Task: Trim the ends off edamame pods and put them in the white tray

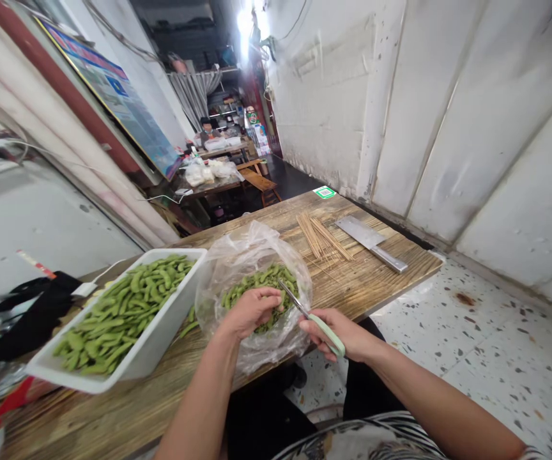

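Observation:
In my right hand (336, 333) is a pair of scissors (324, 332) with a pale green handle, its metal blades pointing forward and left over an open clear plastic bag (252, 239). Green soybean pods (252, 280) fill the bottom of that bag. My left hand (254, 310) hovers above the pods, close to the blade tips, with thumb and fingers pinched together; whatever is between them is too small to make out. To the left stands a white plastic tub (154, 350) heaped with more soybean pods (127, 310).
Thin wooden skewers (321, 237) lie beyond the bag on the wooden table (343, 284), beside a metal cleaver (367, 239). A few loose pods (190, 324) rest between tub and bag. A black cloth item (36, 316) sits at far left. A white wall (448, 128) runs along the right.

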A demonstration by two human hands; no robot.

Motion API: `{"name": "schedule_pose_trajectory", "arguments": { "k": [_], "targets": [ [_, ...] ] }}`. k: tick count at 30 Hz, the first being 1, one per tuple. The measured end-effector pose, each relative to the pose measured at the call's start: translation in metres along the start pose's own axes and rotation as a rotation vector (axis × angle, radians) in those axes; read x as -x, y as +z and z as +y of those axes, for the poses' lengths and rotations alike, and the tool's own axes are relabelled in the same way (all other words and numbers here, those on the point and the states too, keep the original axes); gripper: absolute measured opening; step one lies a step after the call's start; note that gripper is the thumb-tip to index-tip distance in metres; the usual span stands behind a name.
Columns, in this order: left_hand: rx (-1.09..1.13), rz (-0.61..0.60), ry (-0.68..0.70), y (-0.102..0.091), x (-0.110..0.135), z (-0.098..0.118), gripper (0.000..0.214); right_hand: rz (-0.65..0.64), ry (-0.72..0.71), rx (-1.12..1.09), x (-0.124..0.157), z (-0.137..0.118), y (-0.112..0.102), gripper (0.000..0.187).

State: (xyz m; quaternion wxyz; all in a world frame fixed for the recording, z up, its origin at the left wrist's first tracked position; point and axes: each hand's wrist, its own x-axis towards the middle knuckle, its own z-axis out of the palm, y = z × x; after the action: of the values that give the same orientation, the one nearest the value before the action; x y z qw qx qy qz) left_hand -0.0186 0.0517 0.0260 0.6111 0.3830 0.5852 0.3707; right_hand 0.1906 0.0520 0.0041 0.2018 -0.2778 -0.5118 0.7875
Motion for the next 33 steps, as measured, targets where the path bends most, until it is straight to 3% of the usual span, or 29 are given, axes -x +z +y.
{"name": "schedule_pose_trajectory", "arguments": {
  "k": [5,12,22,29,33],
  "targets": [
    [0.077,-0.004,0.036,0.007,0.002,0.0,0.03,0.067,-0.04,-0.011,-0.001,0.0,0.0,0.042],
    [0.303,0.255,0.215,0.016,0.001,-0.001,0.035,0.016,0.026,0.014,0.004,0.006,0.003,0.049],
    [0.551,0.291,0.221,0.027,0.0,-0.012,0.036,0.029,0.011,0.084,-0.003,0.003,0.016,0.05],
    [0.537,0.296,0.228,0.027,-0.002,-0.02,0.031,0.022,-0.045,0.119,-0.01,0.007,0.018,0.045],
    [0.529,0.299,0.239,0.025,0.01,-0.018,0.031,0.043,-0.025,0.089,-0.014,0.012,0.016,0.045]
  ]
}}
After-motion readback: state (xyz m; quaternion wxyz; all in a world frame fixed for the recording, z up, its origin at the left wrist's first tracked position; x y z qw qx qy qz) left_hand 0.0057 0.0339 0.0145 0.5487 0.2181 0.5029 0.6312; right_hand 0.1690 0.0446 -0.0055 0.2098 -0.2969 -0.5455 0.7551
